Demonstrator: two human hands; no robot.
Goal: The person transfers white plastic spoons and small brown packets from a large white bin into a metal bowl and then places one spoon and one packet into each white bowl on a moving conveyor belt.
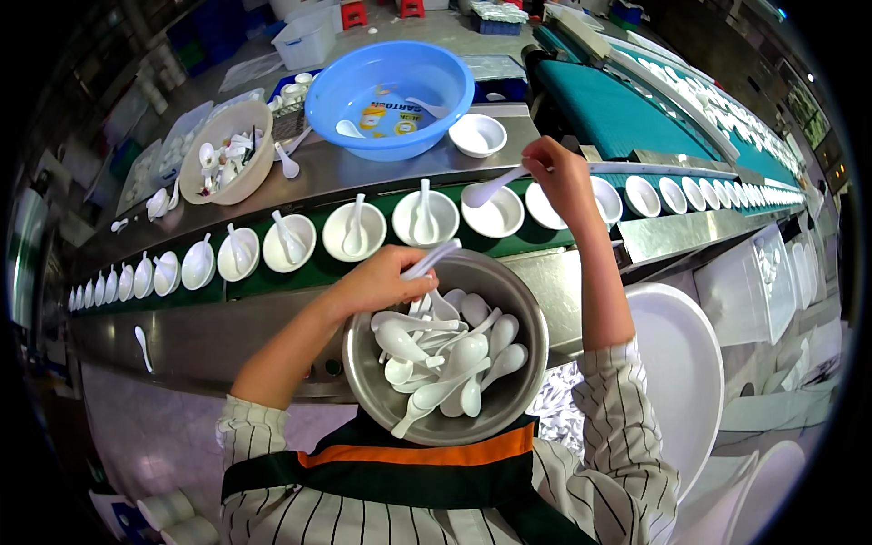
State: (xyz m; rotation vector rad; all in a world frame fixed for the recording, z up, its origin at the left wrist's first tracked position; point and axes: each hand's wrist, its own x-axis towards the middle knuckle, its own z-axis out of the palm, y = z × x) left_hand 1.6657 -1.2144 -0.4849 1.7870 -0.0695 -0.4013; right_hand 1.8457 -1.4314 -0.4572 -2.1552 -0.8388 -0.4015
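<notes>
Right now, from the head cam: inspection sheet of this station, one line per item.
Surface: green conveyor belt with steel ledges.
Job's things: white bowls in a row, most with a spoon; steel bowl of white spoons.
Clutter: blue basin, tan bowl of spoons, loose spoon.
Grippers: left hand holds spoons; right hand holds a spoon over a bowl.
Cables: nothing seen.
Surroundings: stacked white plates, crates.

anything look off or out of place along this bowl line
One white spoon lies loose on the steel ledge below the belt, outside any bowl. Another lies bare on the far counter beside the tan bowl.
</notes>
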